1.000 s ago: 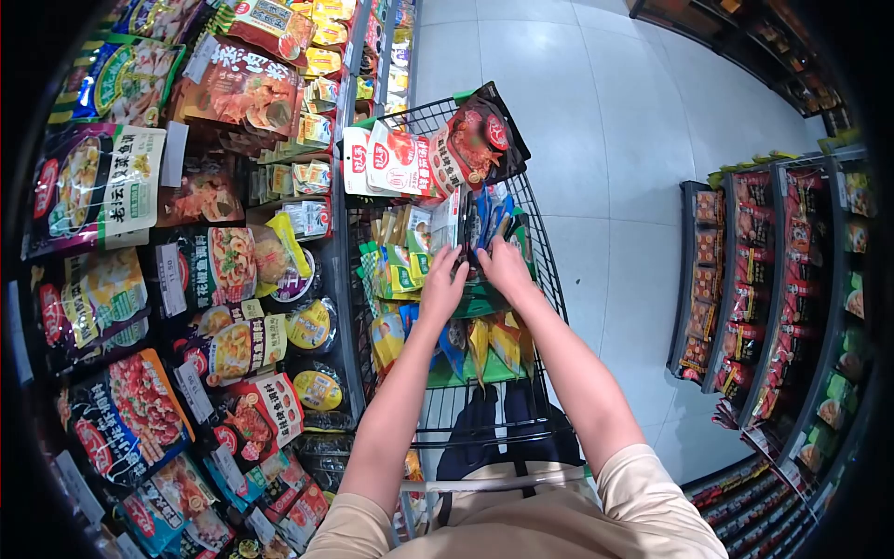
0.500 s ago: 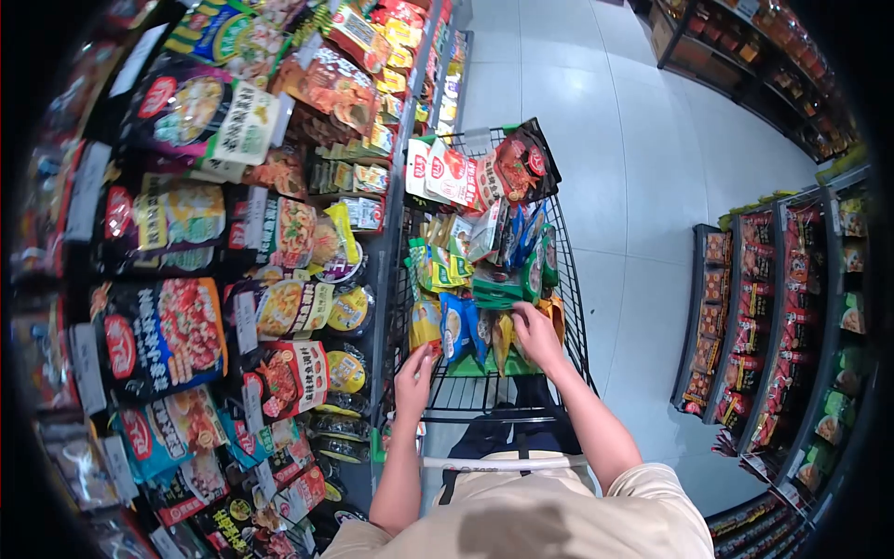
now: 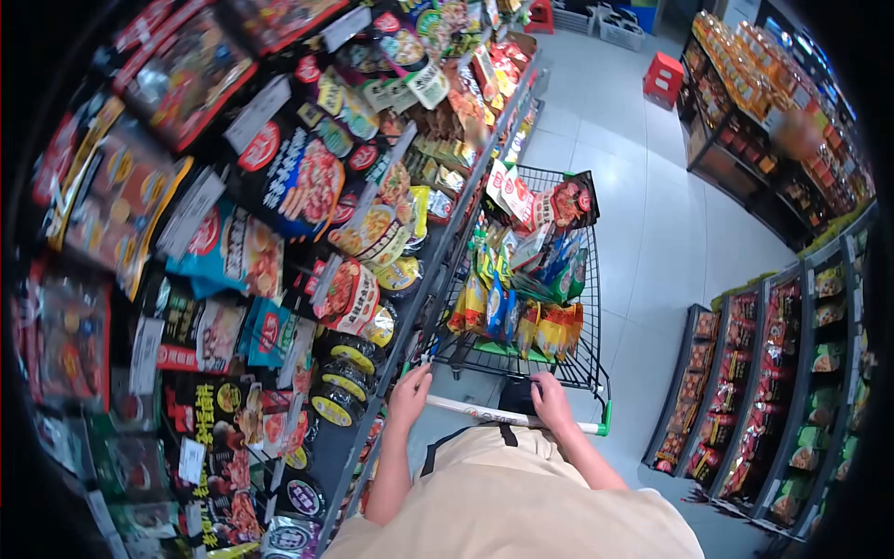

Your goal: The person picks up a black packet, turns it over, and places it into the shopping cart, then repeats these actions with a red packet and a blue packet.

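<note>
My left hand is at the left end of the white shopping cart handle, its fingers stretched forward and loosely bent with nothing in them. Over the right part of the same handle is my right hand, fingers reaching past the bar and apart. Ahead of both hands is the black wire shopping cart. Inside it lie yellow packets, blue packets and green packets. A dark and red food pouch lies at the cart's far end beside white-topped packets.
Shelves of seasoning pouches and round tubs rise close on the left. More shelf units line the right. A grey tiled aisle runs ahead, with a red stool farther off.
Both hands have drawn back from the packets in the cart to its handle. The view has swung, so the cart appears farther right and more of the aisle shows.
</note>
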